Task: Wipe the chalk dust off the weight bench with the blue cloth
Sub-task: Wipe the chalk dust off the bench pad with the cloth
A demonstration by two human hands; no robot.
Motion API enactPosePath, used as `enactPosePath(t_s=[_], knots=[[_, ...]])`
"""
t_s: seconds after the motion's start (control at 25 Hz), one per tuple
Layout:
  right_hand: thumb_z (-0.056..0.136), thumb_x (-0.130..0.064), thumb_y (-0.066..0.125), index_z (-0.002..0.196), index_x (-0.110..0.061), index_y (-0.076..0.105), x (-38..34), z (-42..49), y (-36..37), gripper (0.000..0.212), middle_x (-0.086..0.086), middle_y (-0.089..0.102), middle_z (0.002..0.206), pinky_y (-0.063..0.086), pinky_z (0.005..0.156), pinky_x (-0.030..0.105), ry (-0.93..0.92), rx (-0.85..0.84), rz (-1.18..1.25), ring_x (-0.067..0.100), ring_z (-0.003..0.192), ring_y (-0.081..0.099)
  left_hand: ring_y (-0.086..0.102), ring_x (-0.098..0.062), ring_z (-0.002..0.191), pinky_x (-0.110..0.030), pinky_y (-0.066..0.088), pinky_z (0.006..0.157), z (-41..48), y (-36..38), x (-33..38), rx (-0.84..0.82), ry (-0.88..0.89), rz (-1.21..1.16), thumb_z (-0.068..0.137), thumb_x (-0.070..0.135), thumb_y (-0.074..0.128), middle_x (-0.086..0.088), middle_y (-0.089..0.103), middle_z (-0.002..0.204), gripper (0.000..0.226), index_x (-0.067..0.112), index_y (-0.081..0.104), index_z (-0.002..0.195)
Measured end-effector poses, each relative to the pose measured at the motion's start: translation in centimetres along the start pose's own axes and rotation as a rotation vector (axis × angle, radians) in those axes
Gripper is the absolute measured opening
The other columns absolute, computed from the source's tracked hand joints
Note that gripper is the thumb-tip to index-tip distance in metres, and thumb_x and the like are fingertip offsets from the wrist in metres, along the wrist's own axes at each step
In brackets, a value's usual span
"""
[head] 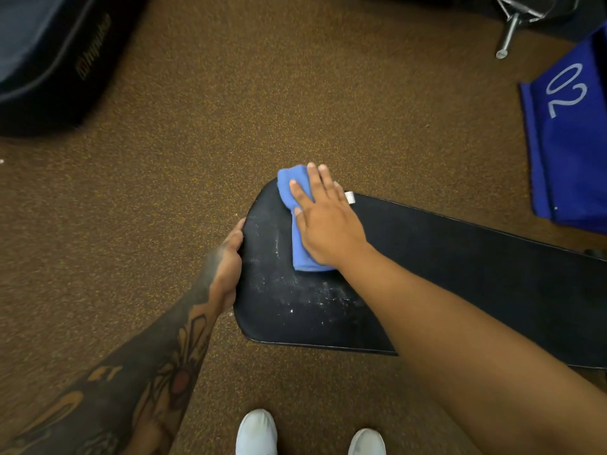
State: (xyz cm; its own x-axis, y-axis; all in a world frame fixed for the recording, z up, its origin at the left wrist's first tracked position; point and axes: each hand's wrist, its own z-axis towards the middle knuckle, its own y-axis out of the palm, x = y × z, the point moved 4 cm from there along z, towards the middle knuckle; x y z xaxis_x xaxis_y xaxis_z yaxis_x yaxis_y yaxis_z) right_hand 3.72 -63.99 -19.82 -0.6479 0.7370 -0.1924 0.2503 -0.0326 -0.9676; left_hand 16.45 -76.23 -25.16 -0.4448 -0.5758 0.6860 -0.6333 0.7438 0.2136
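Observation:
The black padded weight bench (460,274) runs from the centre to the right edge, its rounded end pointing left. White chalk dust (322,297) speckles the pad near that end. A folded blue cloth (300,247) lies on the pad's far left part, with my right hand (325,221) pressed flat on top of it, fingers spread. My left hand (228,264) wraps around the bench's rounded left edge. A small white tag (349,197) pokes out by the cloth at the far edge.
Brown speckled floor surrounds the bench. A dark machine base (52,60) fills the top left. A blue box marked 02 (568,142) stands at the right, with a metal leg (509,34) above it. My white shoes (256,431) are at the bottom.

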Motion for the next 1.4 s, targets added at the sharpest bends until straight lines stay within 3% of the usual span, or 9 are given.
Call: enactPosePath(t_s=[0.12, 0.32, 0.44, 0.56, 0.68, 0.84, 1.12, 1.28, 1.4], knots=[[0.104, -0.029, 0.026, 0.154, -0.017, 0.017, -2.1, 2.3, 0.2, 0.053, 0.015, -0.005, 0.163, 0.003, 0.122, 0.046, 0.085, 0.003, 0.057, 0.031, 0.150, -0.011, 0.063, -0.016, 0.117, -0.043, 0.045, 0.105, 0.1, -0.2, -0.1, -0.021, 0.004, -0.036, 0.102, 0.033, 0.036, 0.004, 0.065, 0.130, 0.040, 0.032, 0.054, 0.137], [0.103, -0.031, 0.028, 0.154, -0.020, 0.020, -4.6, -1.9, 1.1, 0.053, 0.011, -0.003, 0.164, 0.001, 0.121, 0.043, -0.159, -0.024, 0.032, 0.028, 0.150, -0.010, 0.062, -0.018, 0.119, -0.044, 0.042, 0.108, 0.8, -0.5, -0.9, -0.100, 0.000, -0.036, 0.099, 0.043, 0.038, 0.001, 0.064, 0.132, 0.042, 0.030, 0.057, 0.135], [0.103, -0.033, 0.026, 0.154, -0.023, 0.018, -2.6, -1.7, 0.9, 0.052, 0.012, -0.003, 0.164, 0.004, 0.122, 0.045, -0.124, -0.027, -0.023, 0.028, 0.150, -0.009, 0.063, -0.020, 0.118, -0.046, 0.043, 0.108, 0.4, -0.4, -0.6, -0.085, -0.022, -0.057, 0.097, 0.045, 0.042, -0.001, 0.066, 0.130, 0.043, 0.028, 0.060, 0.132], [0.104, -0.032, 0.026, 0.154, -0.020, 0.019, -3.0, 0.7, 0.6, 0.052, 0.014, -0.005, 0.164, 0.005, 0.122, 0.046, 0.020, -0.010, 0.019, 0.030, 0.150, -0.011, 0.069, -0.022, 0.108, -0.042, 0.050, 0.098, -0.7, 0.2, -0.2, -0.067, -0.054, -0.083, 0.097, 0.043, 0.045, -0.005, 0.072, 0.117, 0.039, 0.022, 0.069, 0.120], [0.103, -0.029, 0.029, 0.153, -0.017, 0.022, -6.7, 0.2, 1.3, 0.052, 0.015, -0.004, 0.163, 0.003, 0.122, 0.045, -0.030, -0.005, 0.067, 0.031, 0.150, -0.010, 0.071, -0.022, 0.101, -0.037, 0.054, 0.088, -1.0, 0.3, -0.4, -0.081, -0.061, -0.170, 0.100, 0.037, 0.040, -0.010, 0.074, 0.112, 0.041, 0.018, 0.075, 0.106], [0.101, -0.029, 0.033, 0.151, -0.018, 0.029, -7.3, -4.9, 2.0, 0.052, 0.013, 0.004, 0.164, 0.004, 0.120, 0.043, -0.246, -0.021, 0.020, 0.029, 0.151, -0.002, 0.063, -0.022, 0.118, -0.039, 0.045, 0.103, -1.1, -0.2, -0.5, -0.073, -0.039, -0.216, 0.103, 0.038, 0.026, -0.011, 0.066, 0.128, 0.051, 0.012, 0.060, 0.129], [0.103, -0.029, 0.029, 0.154, -0.015, 0.020, -6.5, -0.6, 1.3, 0.054, 0.015, -0.006, 0.163, 0.000, 0.121, 0.044, 0.029, 0.011, 0.030, 0.030, 0.150, -0.011, 0.056, -0.024, 0.126, -0.044, 0.033, 0.114, -0.4, -0.6, -1.0, -0.075, -0.063, -0.279, 0.102, 0.048, 0.014, -0.007, 0.060, 0.137, 0.061, 0.018, 0.048, 0.142], [0.099, -0.028, 0.035, 0.148, -0.015, 0.036, -9.6, -4.6, 2.7, 0.050, 0.013, 0.008, 0.163, 0.006, 0.122, 0.044, -0.249, 0.003, -0.049, 0.029, 0.151, 0.001, 0.055, -0.024, 0.127, -0.039, 0.033, 0.113, -0.6, -0.9, -0.8, -0.102, -0.067, -0.345, 0.098, 0.057, 0.009, -0.011, 0.060, 0.136, 0.073, 0.014, 0.051, 0.138], [0.098, -0.029, 0.036, 0.145, -0.018, 0.042, -7.2, -5.2, 2.2, 0.049, 0.014, 0.017, 0.162, 0.010, 0.120, 0.044, -0.299, 0.045, -0.103, 0.030, 0.150, 0.011, 0.060, -0.024, 0.117, -0.040, 0.040, 0.103, -1.2, -0.8, -0.6, -0.125, -0.083, -0.360, 0.096, 0.060, 0.006, -0.011, 0.069, 0.122, 0.078, 0.012, 0.055, 0.132]])
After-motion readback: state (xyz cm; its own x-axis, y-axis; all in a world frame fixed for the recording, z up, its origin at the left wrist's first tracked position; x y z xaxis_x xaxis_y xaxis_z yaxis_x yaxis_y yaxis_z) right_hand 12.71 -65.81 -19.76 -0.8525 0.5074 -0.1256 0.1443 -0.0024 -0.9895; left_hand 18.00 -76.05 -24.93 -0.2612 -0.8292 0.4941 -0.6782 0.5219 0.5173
